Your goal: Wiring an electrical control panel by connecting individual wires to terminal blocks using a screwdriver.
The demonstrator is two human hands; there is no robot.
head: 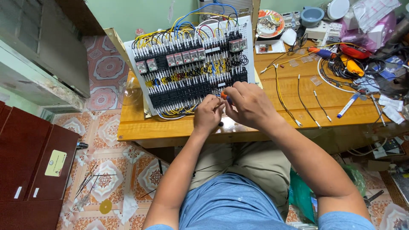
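A white panel board (191,64) packed with black terminal blocks, relays and yellow, blue and red wires leans on the wooden table (162,127). Both my hands meet at the panel's lower right corner. My right hand (249,104) grips a small screwdriver with an orange handle (223,95), its tip hidden among the terminals. My left hand (208,114) is closed beside it, fingers pinched at the same spot; what it pinches is hidden.
Loose wires (298,100) lie on the table right of my hands, with a blue marker (348,105), orange-handled tools (351,59), a wire coil, a plate (270,22) and boxes at the back. A dark red cabinet (30,166) stands on the tiled floor at left.
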